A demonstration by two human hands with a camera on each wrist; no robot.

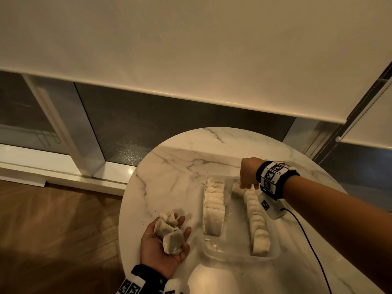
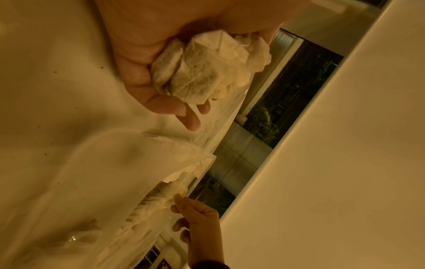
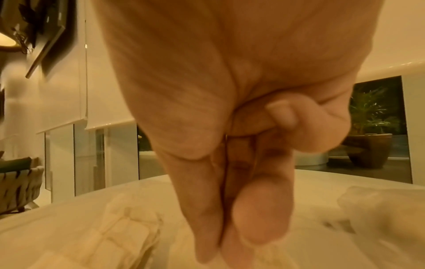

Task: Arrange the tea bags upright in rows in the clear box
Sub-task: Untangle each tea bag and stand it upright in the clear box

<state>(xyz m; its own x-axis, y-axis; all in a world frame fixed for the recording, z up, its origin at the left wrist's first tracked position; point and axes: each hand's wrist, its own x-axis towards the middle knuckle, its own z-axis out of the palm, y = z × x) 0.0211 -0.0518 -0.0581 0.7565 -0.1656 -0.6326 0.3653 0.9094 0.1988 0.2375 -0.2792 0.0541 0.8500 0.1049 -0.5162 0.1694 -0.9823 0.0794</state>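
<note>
A clear box (image 1: 214, 254) stands on the round marble table (image 1: 169, 177). It holds two rows of upright tea bags, a left row (image 1: 213, 206) and a right row (image 1: 257, 221). My left hand (image 1: 171, 228) lies palm up to the left of the box, with several crumpled tea bags (image 1: 169, 236) (image 2: 197, 72) loose in its cupped palm and its fingers relaxed. My right hand (image 1: 244, 186) (image 3: 220, 254) points down at the far end of the right row. Its thumb and forefinger pinch the top of a tea bag (image 2: 172, 189) there, and its other fingers are curled in.
A white rounded object (image 1: 212, 281) sits at the table's near edge. A black cable (image 1: 307, 236) trails over the table from my right wrist. Beyond the table's far rim are a window and a lowered blind (image 1: 191, 49); wooden floor (image 1: 53, 230) lies to the left.
</note>
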